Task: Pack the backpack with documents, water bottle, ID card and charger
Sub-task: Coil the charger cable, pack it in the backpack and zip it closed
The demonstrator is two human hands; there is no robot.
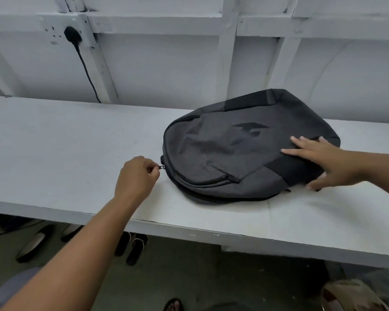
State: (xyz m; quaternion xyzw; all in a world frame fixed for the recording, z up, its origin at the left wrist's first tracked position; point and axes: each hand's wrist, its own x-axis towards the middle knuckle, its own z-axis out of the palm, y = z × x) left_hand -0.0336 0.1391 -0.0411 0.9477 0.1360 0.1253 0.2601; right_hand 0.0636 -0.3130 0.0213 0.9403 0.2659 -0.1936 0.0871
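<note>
So the backpack (245, 149) lies flat on the desk (65, 153), over toward the right side. Left hand (136, 176) sits just left of it, pinching the zipper pull (161, 167) at the bag's left edge. Right hand (323, 162) rests on the bag's right end. A plug (72, 34) sits in the wall behind, far left. Sandals (133, 246) lie on the floor under the desk

No readable text anywhere — only a dark angular emblem (249, 131) on the backpack (245, 153), perhaps a brand logo.
</note>
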